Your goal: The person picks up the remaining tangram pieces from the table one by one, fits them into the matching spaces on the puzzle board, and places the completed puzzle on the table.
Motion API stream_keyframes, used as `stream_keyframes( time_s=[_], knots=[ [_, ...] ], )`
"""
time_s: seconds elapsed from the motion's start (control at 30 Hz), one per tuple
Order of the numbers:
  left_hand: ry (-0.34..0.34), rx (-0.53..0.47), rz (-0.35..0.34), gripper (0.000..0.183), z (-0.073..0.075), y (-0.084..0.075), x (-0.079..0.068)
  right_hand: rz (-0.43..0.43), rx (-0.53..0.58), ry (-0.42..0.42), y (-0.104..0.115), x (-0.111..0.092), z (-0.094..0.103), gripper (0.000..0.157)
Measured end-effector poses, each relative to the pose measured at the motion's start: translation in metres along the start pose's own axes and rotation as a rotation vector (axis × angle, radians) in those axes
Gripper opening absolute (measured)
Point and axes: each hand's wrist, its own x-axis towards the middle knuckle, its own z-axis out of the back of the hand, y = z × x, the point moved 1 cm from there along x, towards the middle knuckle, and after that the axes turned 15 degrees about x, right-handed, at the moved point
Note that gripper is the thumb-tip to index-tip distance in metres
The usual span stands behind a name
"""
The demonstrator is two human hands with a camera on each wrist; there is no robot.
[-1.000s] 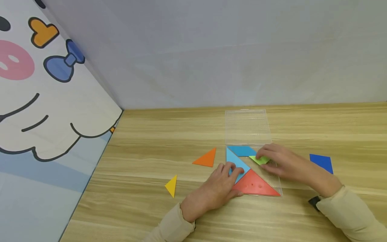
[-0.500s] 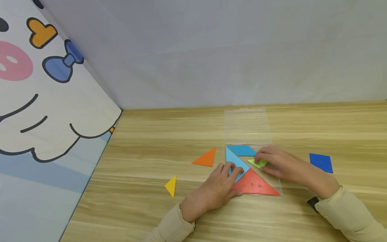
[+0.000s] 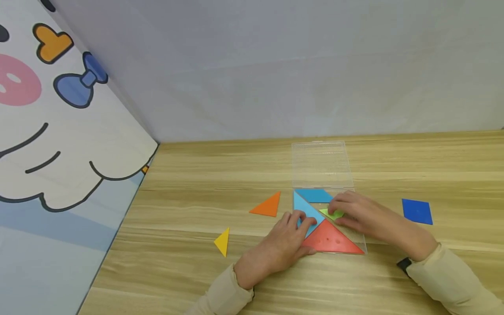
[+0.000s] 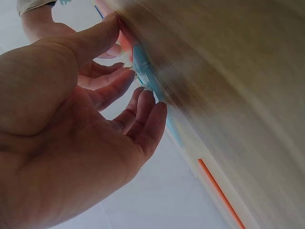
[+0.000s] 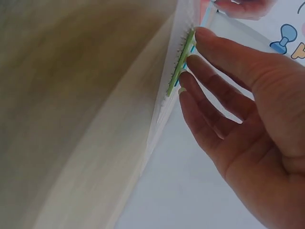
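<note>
Flat tangram pieces lie in a clear plastic case. My right hand holds a light green tangram piece between thumb and fingertips, its pointed left end showing. In the right wrist view the green piece lies right at the fingertips. My left hand rests its bent fingertips on the light blue triangle, with the thumb at the case's near edge by the red triangle. A blue parallelogram sits along the case's far side. The hands hide parts of several pieces.
The hinged lid lies folded back behind the case. Left of it are an orange triangle and a yellow triangle. A dark blue square lies to the right. A pale wall borders the table's far side.
The right hand has slid the green piece slightly left and toward the near side, closer to the big triangles. The left hand has stayed in place.
</note>
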Motion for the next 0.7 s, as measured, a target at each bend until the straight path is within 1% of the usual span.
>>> stream_keyframes(
  time_s=[0.07, 0.23, 0.33, 0.57, 0.7],
  knots=[
    [0.008, -0.001, 0.003, 0.053, 0.0002, 0.0000, -0.0003, -0.015, 0.004, 0.018, 0.0001, 0.0001, 0.0011, 0.030],
    [0.055, -0.001, 0.018, 0.054, -0.0003, -0.0005, -0.0002, -0.038, 0.004, 0.050, -0.0001, -0.0029, 0.0047, 0.033],
    [0.063, -0.002, 0.021, 0.054, -0.0004, -0.0005, -0.0001, -0.034, -0.001, 0.043, 0.0000, -0.0038, 0.0047, 0.037],
    [0.055, -0.004, 0.022, 0.053, 0.0010, -0.0003, -0.0010, 0.014, -0.034, -0.037, 0.0038, -0.0021, 0.0006, 0.041],
    [0.052, -0.006, 0.016, 0.053, 0.0013, -0.0005, -0.0013, 0.017, -0.048, -0.051, 0.0024, -0.0023, -0.0021, 0.042]
  ],
)
